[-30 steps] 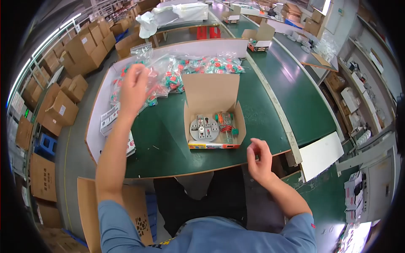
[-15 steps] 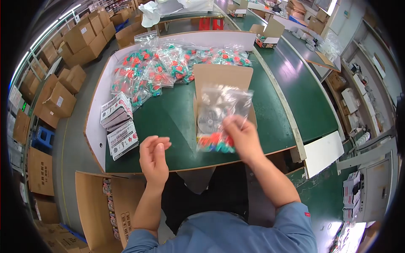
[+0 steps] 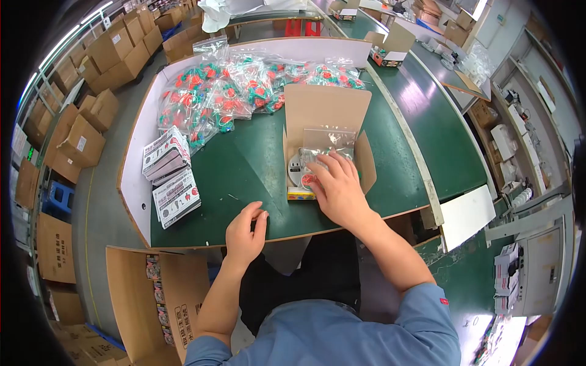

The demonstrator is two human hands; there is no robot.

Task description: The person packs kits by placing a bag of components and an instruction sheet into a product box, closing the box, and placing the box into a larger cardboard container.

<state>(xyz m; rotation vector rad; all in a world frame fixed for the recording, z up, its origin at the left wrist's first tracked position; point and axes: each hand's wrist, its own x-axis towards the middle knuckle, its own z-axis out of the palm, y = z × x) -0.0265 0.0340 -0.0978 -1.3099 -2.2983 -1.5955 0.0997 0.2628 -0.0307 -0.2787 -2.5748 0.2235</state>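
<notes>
A small cardboard box (image 3: 328,107) stands on the green table in front of me, its lid raised at the back. Inside it lies a clear zip bag (image 3: 329,139) with red parts, beside a round grey-white disc (image 3: 294,169). My right hand (image 3: 337,186) rests on the bag, fingers stretched out over it, partly hiding bag and box interior. My left hand (image 3: 246,232) is at the table's front edge, left of the box, loosely curled with thumb and fingers apart and nothing in it.
Bags of red and green parts (image 3: 229,97) are heaped at the table's back left. Two stacks of printed leaflets (image 3: 176,198) lie at the left edge. A large open carton (image 3: 128,293) stands below left. Another open box (image 3: 387,55) sits at back right.
My right hand has brought the bag down into the box, and its fingers have spread over it. My left hand has moved right and slightly down, closer to the box.
</notes>
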